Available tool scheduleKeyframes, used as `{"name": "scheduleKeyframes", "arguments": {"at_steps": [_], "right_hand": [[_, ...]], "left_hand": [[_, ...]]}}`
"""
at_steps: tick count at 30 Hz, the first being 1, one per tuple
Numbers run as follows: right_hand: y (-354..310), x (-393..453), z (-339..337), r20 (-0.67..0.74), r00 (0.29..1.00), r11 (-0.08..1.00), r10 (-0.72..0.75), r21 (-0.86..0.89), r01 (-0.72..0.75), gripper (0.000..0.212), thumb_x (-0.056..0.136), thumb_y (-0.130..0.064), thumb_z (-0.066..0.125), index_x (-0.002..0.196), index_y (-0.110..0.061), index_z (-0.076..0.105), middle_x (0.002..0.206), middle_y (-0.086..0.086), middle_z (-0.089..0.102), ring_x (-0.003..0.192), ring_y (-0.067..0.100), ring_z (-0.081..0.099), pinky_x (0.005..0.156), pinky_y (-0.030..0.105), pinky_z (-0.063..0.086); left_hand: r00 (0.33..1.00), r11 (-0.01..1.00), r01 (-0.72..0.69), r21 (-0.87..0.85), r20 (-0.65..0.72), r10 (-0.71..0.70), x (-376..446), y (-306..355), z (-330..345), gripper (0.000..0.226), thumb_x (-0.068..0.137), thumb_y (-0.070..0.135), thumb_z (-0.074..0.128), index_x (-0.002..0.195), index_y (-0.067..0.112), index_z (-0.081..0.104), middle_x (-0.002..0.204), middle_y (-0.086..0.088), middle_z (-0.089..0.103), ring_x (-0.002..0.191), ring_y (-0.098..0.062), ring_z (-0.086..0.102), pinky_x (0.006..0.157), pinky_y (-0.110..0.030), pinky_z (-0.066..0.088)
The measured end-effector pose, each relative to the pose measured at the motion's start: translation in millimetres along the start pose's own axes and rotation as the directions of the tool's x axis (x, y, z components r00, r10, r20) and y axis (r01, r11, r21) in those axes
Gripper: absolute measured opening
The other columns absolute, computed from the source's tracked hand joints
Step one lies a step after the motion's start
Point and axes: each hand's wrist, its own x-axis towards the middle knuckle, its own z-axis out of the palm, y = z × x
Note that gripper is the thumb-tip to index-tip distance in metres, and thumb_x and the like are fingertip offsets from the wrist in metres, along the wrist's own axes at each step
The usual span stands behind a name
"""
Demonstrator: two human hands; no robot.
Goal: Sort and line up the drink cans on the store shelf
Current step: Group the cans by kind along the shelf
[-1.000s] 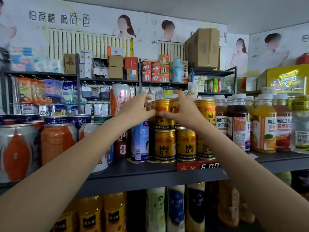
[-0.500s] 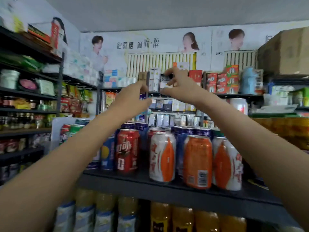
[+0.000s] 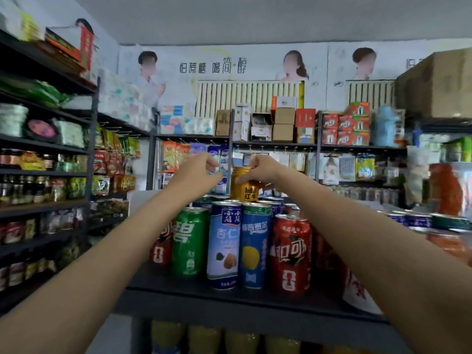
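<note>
While both arms reach over the shelf (image 3: 229, 306), the right hand (image 3: 260, 169) grasps a gold can (image 3: 244, 186) by its upper part, thumb low on the front and fingers curled at the rim. The gold can sits raised above the cans behind the front row; whether it rests on their tops or hangs clear cannot be told. The left hand (image 3: 198, 173) is just left of the gold can, fingers curled with the tips drawn together; whether it pinches anything cannot be told, and it does not seem to touch the can.

The gold can is a short, glossy metal cylinder with a ribbed neck and red and dark lettering. In front of and below it stand four tall, slim, shiny cans in a row at the shelf's dark, flat front edge: a green can (image 3: 190, 242), a pale blue can (image 3: 224, 247), a darker blue can (image 3: 255, 245) and a red can (image 3: 291, 254).

Left of the green can a further red can is mostly hidden by the left forearm. Right of the red can, the right forearm covers more cans; only blurred orange and white patches show. Behind the gold can, only silver lids and blue rims are visible, too crowded to count.
</note>
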Motion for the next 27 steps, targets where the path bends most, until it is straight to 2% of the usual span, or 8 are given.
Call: {"name": "scheduleKeyframes", "arguments": {"at_steps": [2, 6, 8, 12, 14, 21, 25, 27], "right_hand": [[-2.6, -2.6, -6.0, -0.109, 0.994, 1.000, -0.027, 0.012, 0.028, 0.047, 0.075, -0.023, 0.076, 0.109, -0.010, 0.046, 0.098, 0.006, 0.051, 0.086, 0.019, 0.053, 0.058, 0.024, 0.043], [-21.9, -26.9, -46.9, -0.236, 0.966, 0.985, -0.102, 0.110, 0.131, 0.044, 0.076, -0.022, 0.075, 0.104, -0.013, 0.043, 0.093, 0.003, 0.053, 0.085, 0.016, 0.054, 0.063, 0.024, 0.045], [-25.9, -46.5, -77.6, -0.278, 0.953, 0.969, -0.125, 0.171, 0.177, 0.045, 0.074, -0.019, 0.076, 0.106, -0.013, 0.044, 0.096, 0.005, 0.055, 0.087, 0.019, 0.059, 0.065, 0.025, 0.052], [-13.1, -98.2, -145.5, -0.352, 0.924, 0.953, -0.150, 0.197, 0.229, 0.047, 0.072, -0.016, 0.079, 0.106, -0.014, 0.047, 0.107, 0.013, 0.059, 0.088, 0.023, 0.064, 0.070, 0.030, 0.057], [3.8, -131.2, -180.1, -0.391, 0.907, 0.962, -0.157, 0.145, 0.230, 0.046, 0.071, -0.016, 0.080, 0.106, -0.014, 0.049, 0.105, 0.013, 0.060, 0.082, 0.020, 0.065, 0.064, 0.026, 0.056], [105.5, -240.8, -292.5, -0.498, 0.867, 0.994, -0.002, -0.098, -0.053, 0.044, 0.066, -0.019, 0.082, 0.100, -0.016, 0.054, 0.103, 0.014, 0.063, 0.086, 0.026, 0.066, 0.079, 0.037, 0.056], [162.5, -279.8, -344.3, -0.534, 0.845, 0.960, 0.029, -0.222, -0.173, 0.044, 0.066, -0.019, 0.082, 0.098, -0.013, 0.053, 0.084, 0.005, 0.057, 0.072, 0.015, 0.055, 0.059, 0.025, 0.046], [189.7, -292.5, -368.8, -0.552, 0.833, 0.958, 0.038, -0.216, -0.187, 0.043, 0.065, -0.021, 0.082, 0.096, -0.013, 0.053, 0.088, 0.005, 0.055, 0.079, 0.018, 0.054, 0.061, 0.027, 0.042]], "left_hand": [[1.000, 1.000, -0.028, -0.002, 0.013, 0.028, 1.8, 6.8, 2.5, 0.025, 0.089, 0.020, 0.057, 0.112, 0.012, 0.053, 0.110, -0.001, 0.056, 0.096, -0.013, 0.050, 0.081, -0.026, 0.039], [0.992, 0.992, -0.125, -0.021, 0.014, 0.126, 2.2, 38.1, 7.2, 0.037, 0.088, 0.026, 0.059, 0.122, 0.013, 0.047, 0.125, -0.002, 0.052, 0.111, -0.015, 0.049, 0.086, -0.027, 0.037], [0.984, 0.982, -0.175, -0.071, 0.000, 0.176, 0.9, 64.6, 14.7, 0.043, 0.087, 0.030, 0.062, 0.123, 0.014, 0.045, 0.128, -0.002, 0.050, 0.115, -0.016, 0.047, 0.090, -0.029, 0.038], [0.946, 0.925, -0.323, -0.200, -0.036, 0.323, -9.8, 129.1, 44.1, 0.035, 0.085, 0.031, 0.064, 0.110, 0.019, 0.042, 0.115, 0.001, 0.051, 0.104, -0.014, 0.050, 0.084, -0.027, 0.038], [0.919, 0.888, -0.389, -0.245, -0.035, 0.393, -20.9, 163.8, 64.5, 0.033, 0.086, 0.030, 0.062, 0.111, 0.017, 0.044, 0.112, 0.005, 0.049, 0.100, -0.011, 0.049, 0.081, -0.024, 0.037], [0.806, 0.796, -0.539, -0.277, 0.107, 0.582, -63.2, 288.3, 161.4, 0.026, 0.087, 0.026, 0.060, 0.109, 0.015, 0.052, 0.110, 0.003, 0.055, 0.097, -0.011, 0.052, 0.079, -0.025, 0.042], [0.786, 0.811, -0.517, -0.274, 0.224, 0.577, -75.7, 342.3, 213.6, 0.027, 0.088, 0.027, 0.060, 0.111, 0.018, 0.050, 0.109, 0.005, 0.052, 0.100, -0.011, 0.050, 0.078, -0.023, 0.039], [0.778, 0.826, -0.508, -0.246, 0.281, 0.562, -80.7, 361.6, 237.9, 0.033, 0.088, 0.030, 0.059, 0.117, 0.019, 0.046, 0.113, 0.004, 0.050, 0.104, -0.013, 0.050, 0.083, -0.028, 0.043]]}}
